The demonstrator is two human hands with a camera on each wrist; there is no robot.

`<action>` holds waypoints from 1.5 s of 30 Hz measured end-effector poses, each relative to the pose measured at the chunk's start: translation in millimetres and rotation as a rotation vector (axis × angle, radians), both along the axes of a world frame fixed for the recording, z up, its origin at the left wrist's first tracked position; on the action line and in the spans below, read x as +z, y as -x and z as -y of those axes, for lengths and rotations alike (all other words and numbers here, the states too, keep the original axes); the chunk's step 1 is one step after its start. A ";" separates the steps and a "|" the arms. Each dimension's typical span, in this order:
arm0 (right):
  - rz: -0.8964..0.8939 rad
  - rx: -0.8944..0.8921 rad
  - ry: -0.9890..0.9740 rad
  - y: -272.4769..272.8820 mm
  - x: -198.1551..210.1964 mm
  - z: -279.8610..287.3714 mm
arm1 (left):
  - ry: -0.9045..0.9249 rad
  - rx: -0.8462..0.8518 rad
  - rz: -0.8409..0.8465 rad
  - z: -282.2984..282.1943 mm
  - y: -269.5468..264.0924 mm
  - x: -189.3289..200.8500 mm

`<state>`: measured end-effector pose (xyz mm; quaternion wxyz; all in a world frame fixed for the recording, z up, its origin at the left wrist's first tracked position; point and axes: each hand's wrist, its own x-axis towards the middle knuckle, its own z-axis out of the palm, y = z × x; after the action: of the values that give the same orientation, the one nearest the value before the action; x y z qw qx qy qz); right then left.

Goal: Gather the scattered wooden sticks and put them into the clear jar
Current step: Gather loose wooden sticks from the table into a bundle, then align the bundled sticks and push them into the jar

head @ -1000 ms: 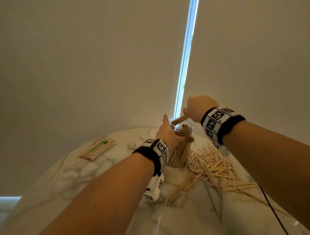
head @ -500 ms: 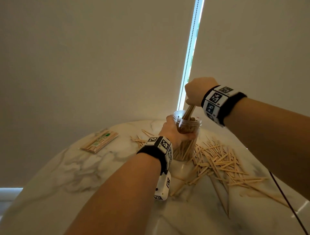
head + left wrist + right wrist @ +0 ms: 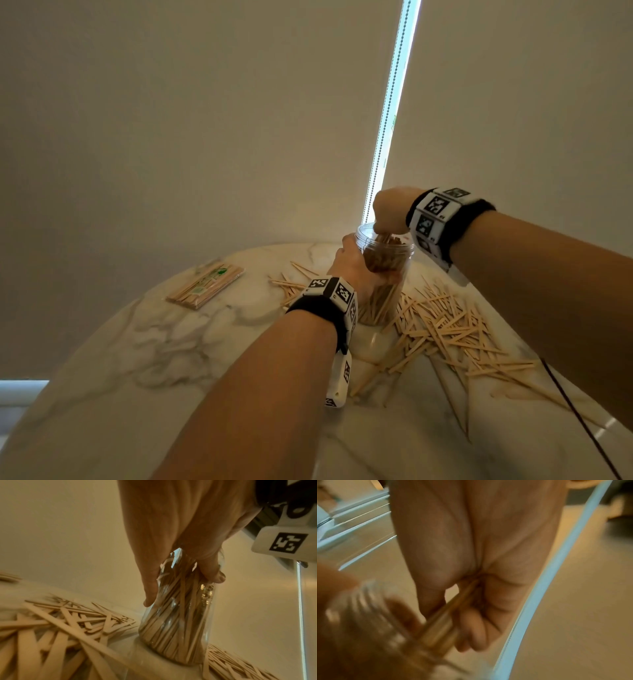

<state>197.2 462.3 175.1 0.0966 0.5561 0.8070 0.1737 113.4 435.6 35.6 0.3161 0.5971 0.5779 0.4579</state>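
In the right wrist view we see the clear jar (image 3: 359, 609) only as a blur, and the bundle of sticks (image 3: 447, 616) smears where it meets the rim. From the head view the left hand (image 3: 352, 263) hides part of the jar wall. The packet (image 3: 205, 287) print is too small for us to read.

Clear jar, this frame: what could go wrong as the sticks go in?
1. The clear jar already looks crowded, so the bundle in the right hand may jam at the mouth and spill.
2. A hard push could tip the jar, though the left hand grips it.
3. Loose sticks lie against its base and could be scattered.
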 end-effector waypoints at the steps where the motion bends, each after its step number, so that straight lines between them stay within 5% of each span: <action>1: -0.065 -0.002 0.106 -1.5 -0.1 -1.6 | 0.002 -0.001 0.002 0.3 -0.3 0.2; 5: -0.423 0.008 0.336 -9.9 13.4 1.4 | 0.001 0.007 -0.003 0.6 0.5 0.2; 10: -0.211 0.056 0.241 -10.9 -3.3 3.0 | 0.008 0.009 0.006 1.9 0.4 -1.0; 16: -0.346 0.089 0.192 -26.6 -9.3 5.0 | 0.000 0.012 0.036 4.6 0.0 -0.8; 21: -0.848 0.103 0.046 -55.2 -2.8 23.1 | -0.015 0.020 0.049 10.3 -1.6 2.8; 24: -0.998 0.026 -0.010 -84.7 -14.6 38.6 | -0.005 0.030 0.030 19.1 0.4 1.5; 27: -0.888 -0.166 0.139 -121.6 -44.2 40.1 | 0.140 -0.005 -0.155 24.8 16.2 2.4; 31: -0.478 -0.416 0.467 -168.2 -72.9 51.4 | 0.281 0.005 -0.486 20.4 55.4 6.3; 35: -0.056 -0.480 0.598 -201.9 -92.6 62.9 | 0.360 0.068 -0.727 0.9 86.7 3.3; 45: -0.199 -0.341 0.515 -186.3 -120.3 60.4 | 0.382 0.063 -0.993 -3.2 62.8 -5.7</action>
<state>383.4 402.0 54.8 0.1824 0.6548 0.7251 -0.1101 50.6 438.8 29.8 0.0939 0.6561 0.7486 0.0159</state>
